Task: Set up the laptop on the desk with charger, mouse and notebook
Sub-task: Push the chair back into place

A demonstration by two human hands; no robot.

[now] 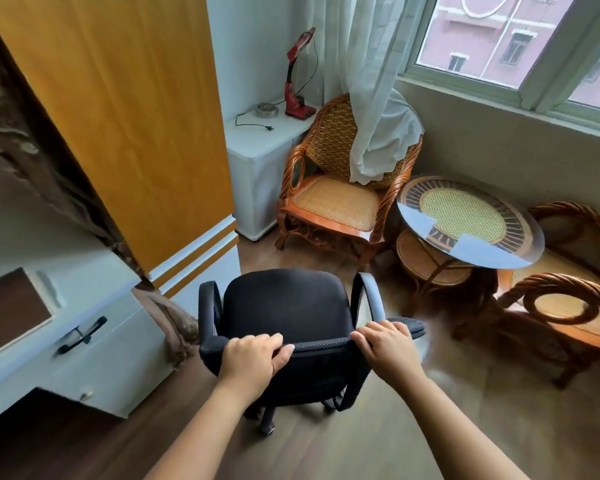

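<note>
A black office chair (pixel 284 306) with armrests stands in the middle of the room, its seat facing away from me. My left hand (pixel 253 358) grips the top edge of its backrest on the left side. Over the same edge, further right, my right hand (pixel 385 344) is closed. The white desk (pixel 94 348) with a brown inlaid top and a black drawer handle stands at the left. No laptop, charger, mouse or notebook shows in this view.
A tall orange wardrobe (pixel 125 116) rises behind the desk. A white cabinet (pixel 260 150) holds a red desk lamp (pixel 297 81). Rattan armchairs (pixel 336 188) and a round glass-topped table (pixel 465 220) fill the right side under the window.
</note>
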